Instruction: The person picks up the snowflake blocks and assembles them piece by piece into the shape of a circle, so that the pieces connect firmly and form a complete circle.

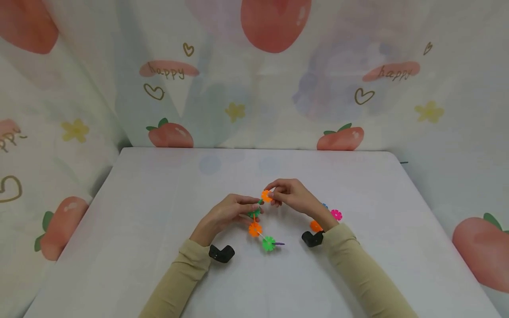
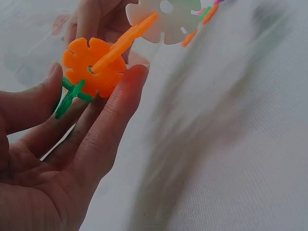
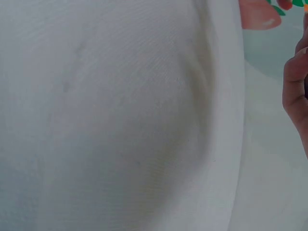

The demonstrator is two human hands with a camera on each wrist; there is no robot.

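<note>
The right hand [image 1: 292,194] has its thumb and forefinger nipped on an orange flower disc [image 1: 267,196], the other fingers folded in loosely beneath. Just beside it, the left hand [image 1: 232,210] pinches a green disc [image 1: 254,213] between its thumb and fingers, those fingers only gently bent. From the left wrist I can see another disc, also orange, resting against the forefinger, and a frosted disc [image 2: 163,21] farther out.

The two hands have the upper end of a chain of slotted plastic flowers between them, above the middle of the table. It curves down toward the person through a second orange disc [image 1: 255,229] and a light green disc [image 1: 268,243], with a purple piece [image 1: 280,244] edge-on at the tip. Near the right wrist are a pink flower [image 1: 336,215] and an orange piece [image 1: 316,226], partly covered; whether those two are joined, I can't tell.

Black wrist cameras [image 1: 222,254] sit by both tan cuffs. Under everything spreads the white tablecloth [image 1: 119,247]; behind hangs a fruit-printed curtain [image 1: 270,97].
</note>
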